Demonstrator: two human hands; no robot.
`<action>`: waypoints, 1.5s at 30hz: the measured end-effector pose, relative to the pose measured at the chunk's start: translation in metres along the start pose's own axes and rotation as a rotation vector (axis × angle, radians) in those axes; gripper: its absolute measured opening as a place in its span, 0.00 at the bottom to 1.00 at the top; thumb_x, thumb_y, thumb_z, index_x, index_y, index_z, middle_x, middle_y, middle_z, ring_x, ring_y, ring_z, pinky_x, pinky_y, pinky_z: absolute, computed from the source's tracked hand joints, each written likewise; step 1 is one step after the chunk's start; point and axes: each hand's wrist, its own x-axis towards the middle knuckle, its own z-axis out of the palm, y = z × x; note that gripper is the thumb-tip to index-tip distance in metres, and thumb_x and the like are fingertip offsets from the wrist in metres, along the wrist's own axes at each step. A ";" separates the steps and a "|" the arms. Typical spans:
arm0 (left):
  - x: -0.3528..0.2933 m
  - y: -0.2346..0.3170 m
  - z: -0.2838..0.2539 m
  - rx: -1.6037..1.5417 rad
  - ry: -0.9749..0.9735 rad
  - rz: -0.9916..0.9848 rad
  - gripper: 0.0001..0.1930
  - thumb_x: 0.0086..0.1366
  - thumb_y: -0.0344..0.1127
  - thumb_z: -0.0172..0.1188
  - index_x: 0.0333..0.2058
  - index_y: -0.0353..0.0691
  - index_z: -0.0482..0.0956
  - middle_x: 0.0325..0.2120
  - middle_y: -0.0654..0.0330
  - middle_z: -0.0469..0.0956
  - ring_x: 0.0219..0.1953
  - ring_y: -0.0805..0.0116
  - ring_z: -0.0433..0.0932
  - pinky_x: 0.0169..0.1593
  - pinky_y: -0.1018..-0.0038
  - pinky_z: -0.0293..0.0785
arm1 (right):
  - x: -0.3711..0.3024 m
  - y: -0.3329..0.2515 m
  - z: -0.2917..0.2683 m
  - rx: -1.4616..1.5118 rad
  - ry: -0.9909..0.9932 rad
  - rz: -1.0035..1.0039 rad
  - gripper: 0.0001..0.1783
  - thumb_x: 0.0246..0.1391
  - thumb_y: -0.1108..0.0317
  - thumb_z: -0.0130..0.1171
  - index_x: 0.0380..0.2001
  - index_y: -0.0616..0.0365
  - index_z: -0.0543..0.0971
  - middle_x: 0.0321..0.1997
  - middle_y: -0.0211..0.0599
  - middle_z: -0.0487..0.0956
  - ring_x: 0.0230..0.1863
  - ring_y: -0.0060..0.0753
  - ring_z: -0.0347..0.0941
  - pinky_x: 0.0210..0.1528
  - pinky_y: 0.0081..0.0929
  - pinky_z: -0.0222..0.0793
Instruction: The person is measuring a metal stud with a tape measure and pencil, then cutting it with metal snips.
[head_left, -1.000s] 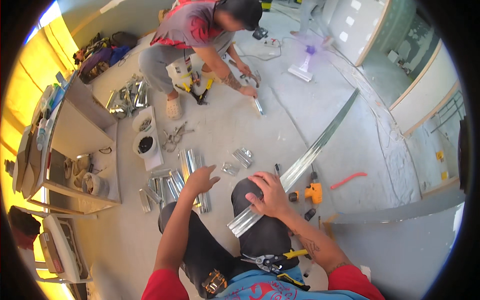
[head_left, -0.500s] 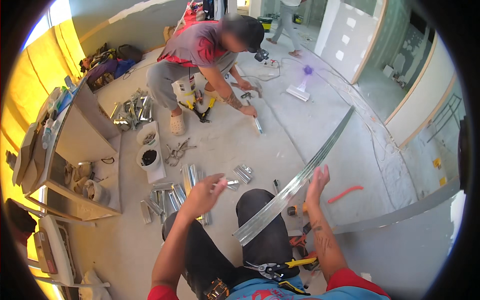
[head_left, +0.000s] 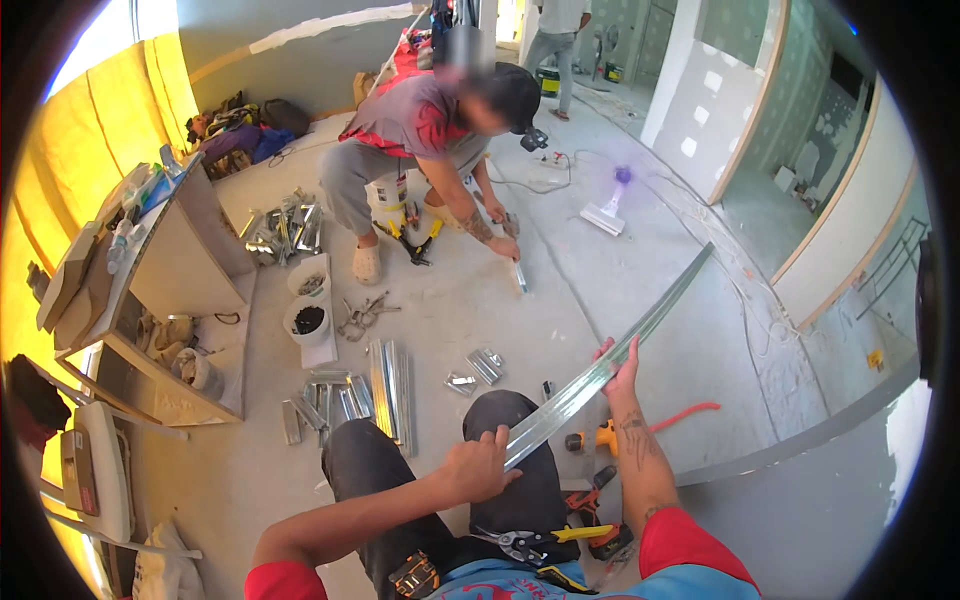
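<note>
A long silver metal channel runs slantwise from above my knee up toward the right. My left hand grips its near end over my dark trousers. My right hand holds it farther along, fingers wrapped over the strip. Yellow-handled snips hang at my waist.
A crouching person in a red and grey shirt presses a short metal piece to the floor. Cut metal strips and small offcuts lie ahead of my knee. An orange drill, white tubs and a white cabinet stand nearby.
My left hand came off the floor strips and took the channel's near end. My right hand slid up along the channel, which now lies lifted across my knee.
</note>
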 end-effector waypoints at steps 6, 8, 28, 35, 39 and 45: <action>-0.057 -0.006 -0.041 0.031 0.115 -0.019 0.31 0.66 0.48 0.65 0.57 0.33 0.65 0.37 0.47 0.79 0.33 0.47 0.85 0.34 0.56 0.83 | -0.062 0.007 0.078 -0.001 -0.104 -0.098 0.35 0.60 0.34 0.64 0.57 0.49 0.74 0.31 0.27 0.75 0.31 0.25 0.71 0.39 0.29 0.75; -0.073 -0.016 -0.053 0.103 0.156 -0.031 0.29 0.65 0.47 0.66 0.56 0.35 0.66 0.36 0.49 0.78 0.33 0.49 0.86 0.33 0.58 0.83 | -0.085 0.004 0.116 -0.049 -0.235 -0.203 0.31 0.63 0.36 0.61 0.57 0.47 0.73 0.31 0.26 0.74 0.30 0.26 0.71 0.38 0.29 0.75; -0.364 -0.036 0.109 -0.015 0.806 -1.007 0.26 0.53 0.44 0.80 0.42 0.38 0.76 0.21 0.56 0.81 0.21 0.54 0.79 0.30 0.57 0.77 | -0.361 0.209 0.318 -0.416 -1.305 0.621 0.17 0.68 0.59 0.63 0.50 0.62 0.79 0.39 0.40 0.83 0.46 0.36 0.81 0.53 0.35 0.76; -0.388 -0.018 0.164 -0.051 1.021 -0.889 0.18 0.68 0.40 0.68 0.45 0.34 0.72 0.38 0.44 0.83 0.39 0.46 0.84 0.42 0.55 0.79 | -0.437 0.263 0.341 -0.432 -1.561 0.932 0.18 0.62 0.60 0.71 0.44 0.65 0.83 0.37 0.34 0.83 0.43 0.28 0.80 0.51 0.30 0.75; -0.394 -0.018 0.193 -0.064 1.024 -1.104 0.17 0.72 0.40 0.63 0.49 0.32 0.72 0.44 0.41 0.82 0.43 0.45 0.83 0.46 0.52 0.78 | -0.484 0.280 0.360 -0.507 -1.796 0.892 0.21 0.55 0.57 0.77 0.40 0.64 0.84 0.38 0.34 0.83 0.44 0.31 0.80 0.50 0.31 0.75; -0.301 -0.085 0.113 0.018 1.395 -1.094 0.10 0.74 0.28 0.55 0.48 0.26 0.70 0.33 0.45 0.83 0.35 0.42 0.82 0.44 0.56 0.77 | -0.503 0.278 0.394 -0.688 -1.795 0.081 0.41 0.42 0.55 0.84 0.55 0.63 0.74 0.43 0.46 0.83 0.47 0.38 0.81 0.53 0.33 0.74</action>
